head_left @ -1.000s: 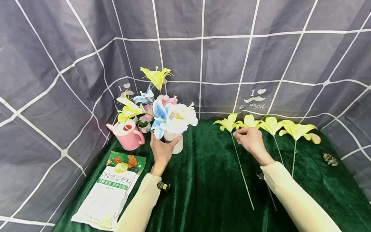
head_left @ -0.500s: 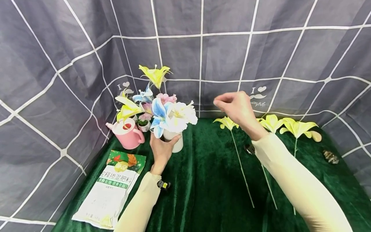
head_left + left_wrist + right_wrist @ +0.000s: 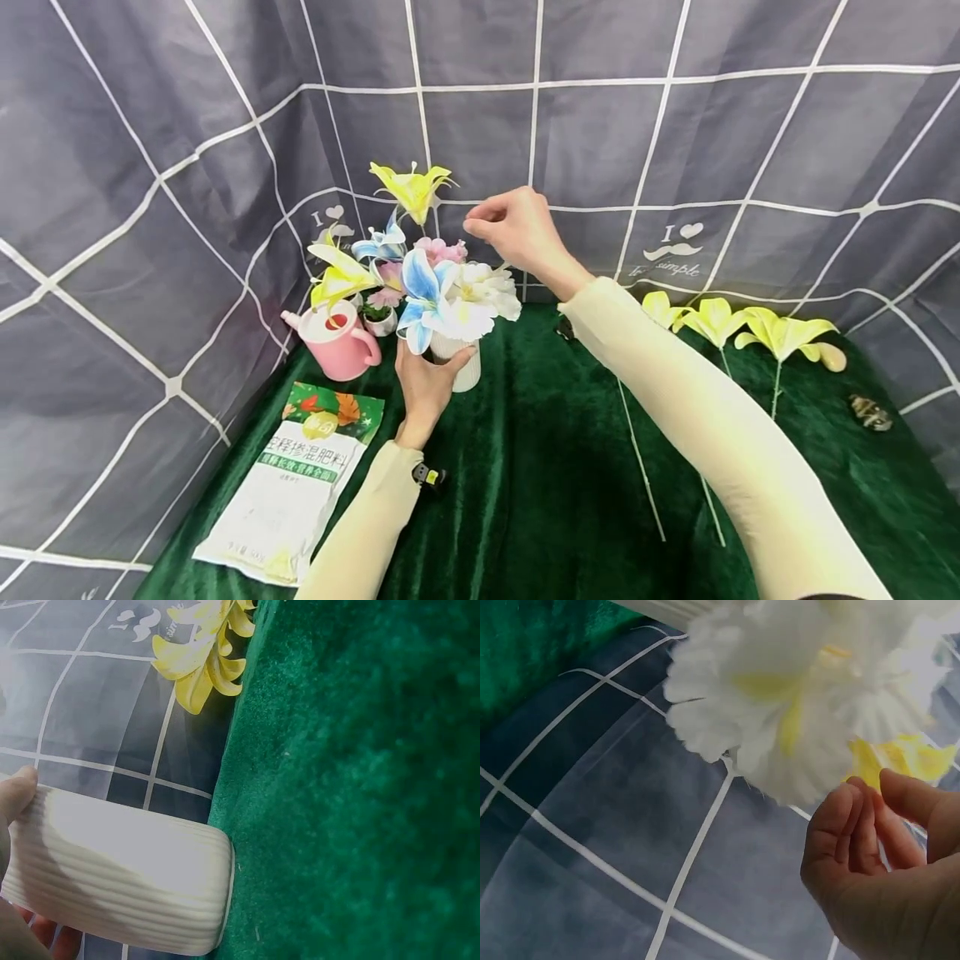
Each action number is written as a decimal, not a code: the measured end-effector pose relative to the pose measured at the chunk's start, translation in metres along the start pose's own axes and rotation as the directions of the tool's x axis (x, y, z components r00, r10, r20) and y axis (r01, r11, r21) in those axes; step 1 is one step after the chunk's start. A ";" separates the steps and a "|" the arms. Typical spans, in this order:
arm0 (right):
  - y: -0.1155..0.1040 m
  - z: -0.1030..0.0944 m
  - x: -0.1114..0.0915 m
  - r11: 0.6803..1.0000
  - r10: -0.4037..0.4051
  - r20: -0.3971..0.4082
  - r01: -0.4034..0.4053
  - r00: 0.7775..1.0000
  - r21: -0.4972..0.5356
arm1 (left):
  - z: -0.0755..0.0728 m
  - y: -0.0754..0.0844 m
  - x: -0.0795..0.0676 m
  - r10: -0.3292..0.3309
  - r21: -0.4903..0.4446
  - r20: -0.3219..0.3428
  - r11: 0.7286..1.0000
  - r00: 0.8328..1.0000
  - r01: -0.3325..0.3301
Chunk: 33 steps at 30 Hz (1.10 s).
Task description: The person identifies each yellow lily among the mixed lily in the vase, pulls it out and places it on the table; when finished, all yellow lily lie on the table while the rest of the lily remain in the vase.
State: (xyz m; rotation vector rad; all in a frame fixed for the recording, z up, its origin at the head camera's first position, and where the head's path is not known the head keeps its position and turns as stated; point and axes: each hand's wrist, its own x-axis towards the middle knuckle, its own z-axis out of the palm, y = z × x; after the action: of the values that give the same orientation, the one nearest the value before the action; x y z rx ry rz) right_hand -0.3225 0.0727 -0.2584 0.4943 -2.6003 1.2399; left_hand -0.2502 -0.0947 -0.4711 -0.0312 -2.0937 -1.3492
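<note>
My left hand grips a white ribbed vase standing on the green cloth. In the left wrist view, the thumb and fingers lie on either side of the vase. The vase holds artificial flowers: white blooms, a blue lily, pink blooms and a tall yellow lily. My right hand is raised just right of the bouquet, fingers loosely curled. In the right wrist view, a small gap shows between thumb and fingertips of the right hand, close to the white bloom, with nothing seen between them.
Left of the vase are a pink watering can, a small potted plant and a fertilizer bag. Several yellow lilies lie at right, partly behind my right arm. Beyond them are an egg-shaped object and a shell-like object.
My right hand has risen from beside the yellow lilies on the cloth and swung left to the vase flowers. The left hand keeps its grip on the vase.
</note>
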 end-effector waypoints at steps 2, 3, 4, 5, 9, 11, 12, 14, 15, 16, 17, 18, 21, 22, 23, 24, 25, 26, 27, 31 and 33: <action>-0.002 0.007 0.008 1.000 -0.006 0.025 0.007 1.000 -0.007 | 0.001 0.001 0.000 0.005 -0.007 0.006 1.000 1.000 -0.005; -0.003 0.010 0.012 1.000 -0.007 0.037 0.007 0.999 -0.007 | 0.001 0.001 -0.001 0.006 -0.008 0.010 1.000 1.000 -0.005; -0.003 0.014 0.015 1.000 -0.008 0.053 0.008 0.999 -0.006 | 0.002 0.000 -0.002 0.004 -0.007 0.015 1.000 1.000 -0.004; -0.003 0.018 0.019 1.000 -0.006 0.066 0.006 0.998 -0.004 | 0.002 0.000 -0.002 -0.001 -0.006 0.020 1.000 1.000 0.001; -0.004 0.035 0.029 0.999 -0.023 0.132 0.019 0.991 0.035 | 0.001 -0.001 -0.005 -0.022 0.009 0.014 1.000 1.000 0.022; -0.005 0.041 0.032 0.998 -0.031 0.162 0.022 0.986 0.055 | 0.000 -0.001 -0.006 -0.030 0.009 0.004 0.999 1.000 0.030; -0.006 0.043 0.033 0.998 -0.030 0.175 0.019 0.984 0.063 | 0.000 -0.001 -0.006 -0.033 0.009 0.002 0.999 0.999 0.033; -0.006 0.045 0.034 0.998 -0.012 0.194 -0.001 0.981 0.068 | 0.001 -0.001 -0.005 -0.031 0.007 0.007 0.999 0.999 0.031; -0.006 0.045 0.034 0.997 0.005 0.199 -0.020 0.980 0.074 | 0.002 -0.001 -0.005 -0.027 0.005 0.011 1.000 1.000 0.027; -0.006 0.045 0.034 0.997 0.019 0.205 -0.035 0.979 0.073 | 0.003 0.000 -0.004 -0.022 0.003 0.016 1.000 1.000 0.022; -0.006 0.044 0.034 0.996 0.030 0.216 -0.048 0.976 0.077 | 0.004 0.000 -0.004 -0.018 0.006 0.019 1.000 1.000 0.018; -0.006 0.044 0.033 0.996 0.034 0.224 -0.051 0.974 0.073 | 0.005 0.000 -0.004 -0.013 0.011 0.017 1.000 1.000 0.013; -0.005 0.045 0.033 0.998 0.022 0.249 -0.035 0.968 0.050 | 0.005 0.000 -0.003 -0.003 0.022 0.007 1.000 1.000 0.003; -0.004 0.046 0.033 0.999 0.013 0.257 -0.025 0.966 0.042 | 0.005 0.000 -0.003 -0.001 0.024 0.003 1.000 1.000 0.001; -0.003 0.047 0.033 0.999 0.006 0.262 -0.016 0.965 0.039 | 0.005 0.000 -0.003 0.000 0.027 0.000 1.000 1.000 0.000; -0.003 0.048 0.033 0.999 -0.003 0.261 -0.006 0.965 0.033 | 0.005 -0.001 -0.003 0.001 0.025 -0.002 1.000 1.000 -0.001; -0.003 0.048 0.033 1.000 -0.008 0.258 0.000 0.966 0.032 | 0.004 -0.001 -0.002 0.001 0.021 -0.002 1.000 1.000 -0.001; -0.002 0.049 0.033 0.999 -0.009 0.255 0.000 0.967 0.035 | 0.004 -0.001 -0.002 0.000 0.018 -0.002 1.000 1.000 0.000; -0.002 0.050 0.033 0.999 -0.009 0.251 -0.001 0.968 0.041 | 0.003 -0.002 -0.001 0.000 0.017 -0.001 1.000 1.000 0.000; -0.001 0.050 0.032 0.999 0.000 0.234 -0.011 0.972 0.048 | 0.001 -0.002 0.000 -0.011 0.019 0.005 1.000 1.000 0.011; -0.001 0.049 0.031 0.998 0.003 0.227 -0.016 0.974 0.057 | 0.000 -0.002 0.001 -0.016 0.023 0.006 1.000 1.000 0.015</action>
State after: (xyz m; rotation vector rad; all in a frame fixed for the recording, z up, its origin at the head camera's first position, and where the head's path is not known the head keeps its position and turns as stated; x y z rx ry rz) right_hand -0.3529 0.0281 -0.2780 0.6724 -2.7610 1.3379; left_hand -0.2516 -0.0958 -0.4729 -0.0097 -2.1185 -1.3359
